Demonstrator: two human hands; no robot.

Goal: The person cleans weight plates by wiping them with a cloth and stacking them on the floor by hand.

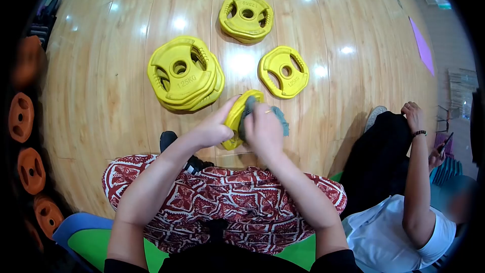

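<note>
A yellow weight plate (pixel 233 119) stands tilted on edge in front of my knees. My left hand (pixel 218 127) grips it by its left side, fingers closed round the rim. On its right face my right hand (pixel 261 127) presses a grey-green cloth (pixel 281 120), with the fingers bunched over it. Part of the plate's face is hidden behind the right hand and the cloth. Beyond it to the left is a stack of yellow plates (pixel 179 73) marked 1.25KG. A single-looking yellow plate (pixel 284 72) lies flat to the right, and another small stack (pixel 246 17) sits farther off.
On the right sits a person in a white shirt (pixel 394 232), holding a phone (pixel 446 144). Several orange plates (pixel 31 171) line the left edge. Beneath me is a green mat (pixel 91 245) with a blue border. The floor (pixel 348 91) is light wood.
</note>
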